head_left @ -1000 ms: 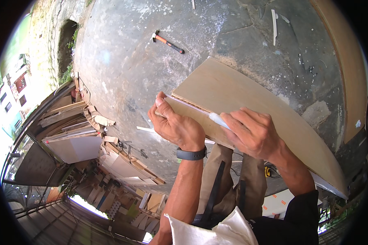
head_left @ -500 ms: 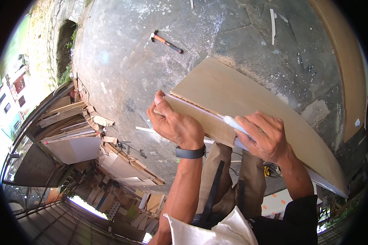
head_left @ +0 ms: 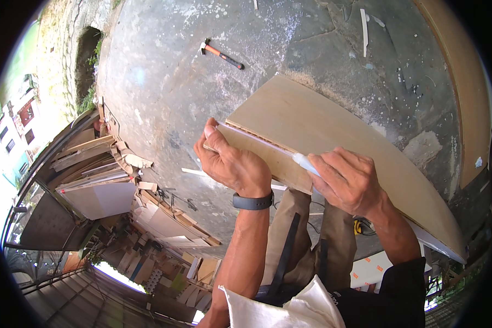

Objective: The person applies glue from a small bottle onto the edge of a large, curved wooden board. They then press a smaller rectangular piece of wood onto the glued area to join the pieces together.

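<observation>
A long plywood panel (head_left: 322,123) stretches from the middle toward the lower right. Along its near edge lies a narrower wooden board (head_left: 290,168), with a thin whitish line running beside the panel's edge. At the left end, my left hand (head_left: 236,164) is closed on the narrower board, thumb on top. My right hand (head_left: 347,183) is wrapped round a white glue bottle (head_left: 305,163). The bottle is tilted, its tip at the seam between board and panel. Most of the bottle is hidden by my fingers.
An orange and black hammer (head_left: 222,57) lies on the concrete floor (head_left: 164,93). Stacked boards and offcuts (head_left: 101,197) stand at the left. A large wooden sheet (head_left: 467,109) is at the right edge. Something yellow (head_left: 358,227) with a cord lies beside my legs.
My right hand and the glue bottle have shifted slightly left along the seam. My left hand keeps its hold on the board, almost unmoved.
</observation>
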Motion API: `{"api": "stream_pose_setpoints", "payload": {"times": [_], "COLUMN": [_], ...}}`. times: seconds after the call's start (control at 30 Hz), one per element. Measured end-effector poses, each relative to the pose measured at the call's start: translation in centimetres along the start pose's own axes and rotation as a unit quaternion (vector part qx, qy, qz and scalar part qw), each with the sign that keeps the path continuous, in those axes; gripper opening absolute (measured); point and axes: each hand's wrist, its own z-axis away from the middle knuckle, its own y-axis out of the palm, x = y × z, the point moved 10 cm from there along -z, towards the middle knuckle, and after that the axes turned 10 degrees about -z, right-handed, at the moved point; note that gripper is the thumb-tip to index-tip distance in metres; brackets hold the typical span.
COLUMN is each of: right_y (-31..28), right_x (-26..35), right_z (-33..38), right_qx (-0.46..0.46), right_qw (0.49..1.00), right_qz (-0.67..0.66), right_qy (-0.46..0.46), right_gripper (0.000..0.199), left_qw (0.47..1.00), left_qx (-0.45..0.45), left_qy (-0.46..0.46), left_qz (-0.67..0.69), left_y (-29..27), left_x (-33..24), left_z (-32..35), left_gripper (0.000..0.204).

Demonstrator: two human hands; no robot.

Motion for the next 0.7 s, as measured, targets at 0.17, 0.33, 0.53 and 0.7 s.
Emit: {"api": "stream_pose_setpoints", "payload": {"times": [0.17, 0.33, 0.53, 0.7], "right_y": [-0.03, -0.02, 0.35, -0.41], "right_x": [0.07, 0.24, 0.17, 0.00], "right_z": [0.04, -0.39, -0.48, 0.30], "right_qx": [0.003, -0.007, 0.014, -0.009], "right_qw": [1.000, 1.000, 1.000, 1.000], "right_qz": [0.001, -0.004, 0.000, -0.003], "right_qy": [-0.002, -0.013, -0.007, -0.001], "right_gripper": [0.035, 0.035, 0.035, 0.037], "left_qw": [1.000, 1.000, 1.000, 1.000], "left_qx": [0.004, 0.003, -0.016, -0.005], "left_qy": [0.001, 0.005, 0.016, 0.008], "left_qz": [0.001, 0.005, 0.009, 0.006], "left_y": [0.10, 0.11, -0.11, 0.01], "left_x": [-0.07, -0.11, 0.00, 0.06], "left_z": [0.00, -0.04, -0.16, -0.11], "left_gripper": [0.044, 0.044, 0.039, 0.042]}}
